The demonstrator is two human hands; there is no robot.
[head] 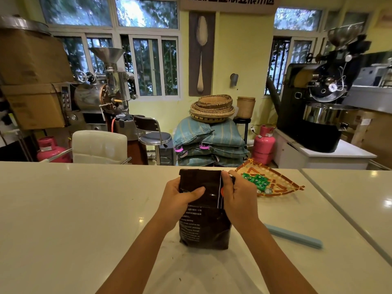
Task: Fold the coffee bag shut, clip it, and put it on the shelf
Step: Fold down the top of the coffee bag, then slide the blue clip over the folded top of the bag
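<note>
A dark brown coffee bag [203, 228] with white print stands upright on the white counter [84, 209]. My left hand [180, 198] grips the bag's upper left side, thumb across its front. My right hand [237, 194] holds the upper right edge, where the top part of the bag is bent over. A long light-blue sealing clip [294, 236] lies on the counter to the right of the bag, apart from both hands. No shelf is in view.
A woven tray [273, 181] holding small green packets lies behind my right hand. A seam in the counter [343, 213] runs diagonally at right. Beyond the counter stand a white chair [99, 146], coffee roasters, stacked sacks and pink gas cylinders.
</note>
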